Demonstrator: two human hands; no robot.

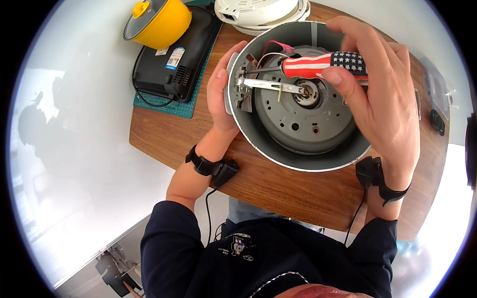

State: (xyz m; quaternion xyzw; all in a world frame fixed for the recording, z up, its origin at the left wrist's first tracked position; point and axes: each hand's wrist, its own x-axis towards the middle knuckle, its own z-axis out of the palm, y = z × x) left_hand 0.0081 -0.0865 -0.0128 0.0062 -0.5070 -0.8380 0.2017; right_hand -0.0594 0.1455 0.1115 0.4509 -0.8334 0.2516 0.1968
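Observation:
A round grey metal appliance housing (343, 161), which looks like a rice cooker body, sits on the table with its inside toward me. My left hand (221, 94) grips its left side by the light handle tab. In my right hand (385, 94) is a screwdriver (304, 66) with a red, white and dark starred handle, held across the opening. Its shaft points left to a metal switch bracket (243, 84) at the inner wall; whether the tip touches a screw cannot be made out. A metal lever (271, 85) runs from the bracket to the round centre of the perforated disc (278, 124). Pink and white wires lie behind.
On the wooden table (164, 131), a black appliance (159, 74) rests on a green cutting mat (184, 108), with a yellow pot (166, 25) on top. A white plastic part (258, 12) stands behind the housing. At the right edge lie a clear container (436, 82) and a small black object (437, 122).

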